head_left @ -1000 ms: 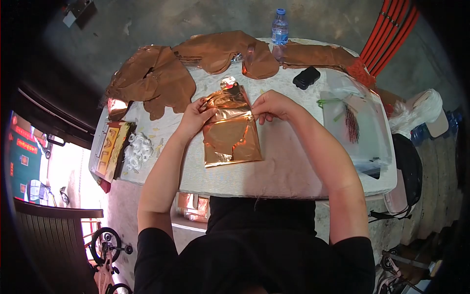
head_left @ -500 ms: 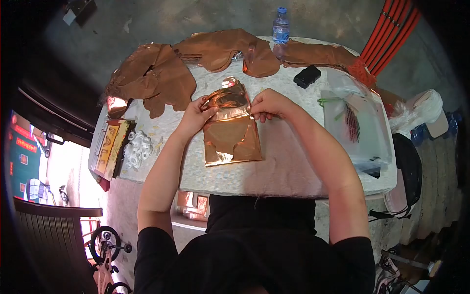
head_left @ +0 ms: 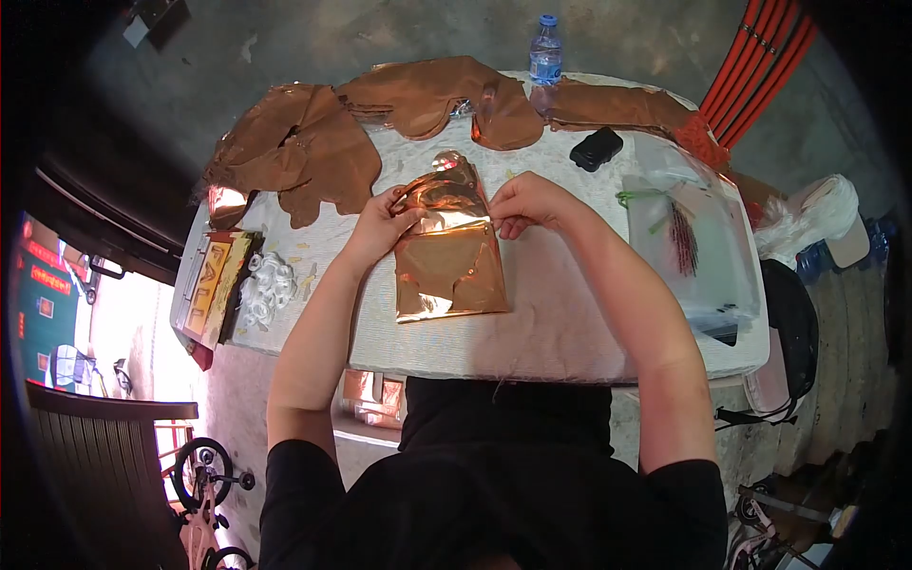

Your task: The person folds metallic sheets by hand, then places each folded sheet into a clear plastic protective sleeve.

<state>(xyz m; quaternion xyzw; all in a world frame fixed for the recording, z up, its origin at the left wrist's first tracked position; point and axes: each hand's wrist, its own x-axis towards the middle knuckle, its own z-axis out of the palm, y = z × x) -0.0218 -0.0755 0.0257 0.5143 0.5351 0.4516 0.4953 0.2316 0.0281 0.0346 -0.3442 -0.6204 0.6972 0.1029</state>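
A shiny copper-coloured foil piece [head_left: 451, 271], folded into a rough rectangle, lies on the pale table [head_left: 560, 323] in front of me. Its upper part is crumpled and narrower. My left hand [head_left: 385, 223] pinches the foil's upper left edge between thumb and fingers. On the opposite edge, my right hand [head_left: 527, 202] is closed with its fingertips at the foil's upper right side. Brown flattened foil shapes [head_left: 328, 152] lie beyond my hands along the table's far side.
A water bottle [head_left: 545, 52] stands at the far edge, with a black case [head_left: 597, 149] nearer. Clear plastic bags [head_left: 703, 256] lie on the right. White rings [head_left: 268, 290] and a patterned box [head_left: 214, 285] sit on the left.
My right hand has shifted slightly to the right. The foil's upper part has changed shape a little, its folds lying differently near my left hand.
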